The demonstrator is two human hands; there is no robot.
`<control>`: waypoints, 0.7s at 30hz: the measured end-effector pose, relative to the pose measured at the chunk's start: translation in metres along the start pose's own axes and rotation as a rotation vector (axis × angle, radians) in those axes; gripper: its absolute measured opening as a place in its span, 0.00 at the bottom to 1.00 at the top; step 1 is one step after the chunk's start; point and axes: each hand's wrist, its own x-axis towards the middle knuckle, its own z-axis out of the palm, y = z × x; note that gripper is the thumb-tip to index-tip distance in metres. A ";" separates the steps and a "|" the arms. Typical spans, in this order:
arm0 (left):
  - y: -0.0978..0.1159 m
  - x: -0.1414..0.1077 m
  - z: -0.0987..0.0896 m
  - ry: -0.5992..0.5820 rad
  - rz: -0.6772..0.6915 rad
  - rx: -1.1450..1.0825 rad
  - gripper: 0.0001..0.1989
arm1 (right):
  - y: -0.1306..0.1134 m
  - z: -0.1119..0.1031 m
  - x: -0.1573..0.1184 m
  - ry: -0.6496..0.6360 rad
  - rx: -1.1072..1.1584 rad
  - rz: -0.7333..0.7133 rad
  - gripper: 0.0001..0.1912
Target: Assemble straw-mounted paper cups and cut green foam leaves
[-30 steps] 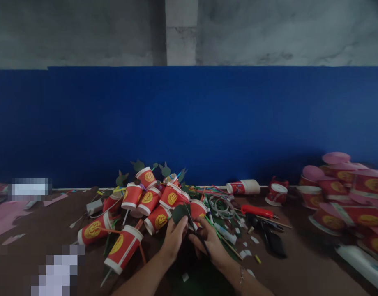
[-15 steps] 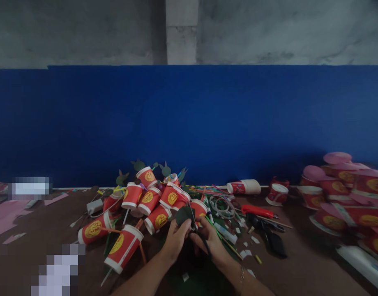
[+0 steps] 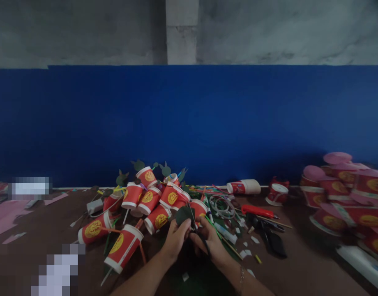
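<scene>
Between thumb and fingers, my left hand [image 3: 176, 236] grips a piece of dark green paper [image 3: 183, 214]. My right hand [image 3: 210, 240] is closed around the scissors [image 3: 193, 217], whose blades point up and away from me at the right edge of the paper. Part of the scissors' handles is hidden by my fingers. Just beyond my hands lies a pile of red paper cups [image 3: 160, 220] with yellow emblems, several with straws and dark green paper cutouts [image 3: 166, 170] attached.
Right of my hands lie a clear coil of tubing [image 3: 222, 206], paper scraps [image 3: 245, 253], a red-handled tool [image 3: 258, 211] and a black tool [image 3: 275, 242]. Red cups with pink paper [image 3: 333, 187] are stacked at far right. Pink paper [image 3: 7, 216] lies left. A blue wall panel [image 3: 189, 123] bounds the table.
</scene>
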 end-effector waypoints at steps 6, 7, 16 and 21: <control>0.001 0.001 0.000 -0.023 0.011 0.009 0.20 | 0.004 -0.001 0.001 -0.002 0.015 0.003 0.27; 0.002 0.001 -0.001 -0.030 0.013 0.010 0.20 | 0.004 -0.002 0.001 0.003 0.008 0.007 0.26; 0.002 0.003 -0.004 -0.028 0.021 -0.003 0.19 | 0.000 -0.002 0.002 -0.023 0.006 0.020 0.26; 0.002 0.005 -0.006 -0.035 0.014 -0.012 0.19 | 0.000 -0.002 0.002 -0.022 0.024 0.021 0.27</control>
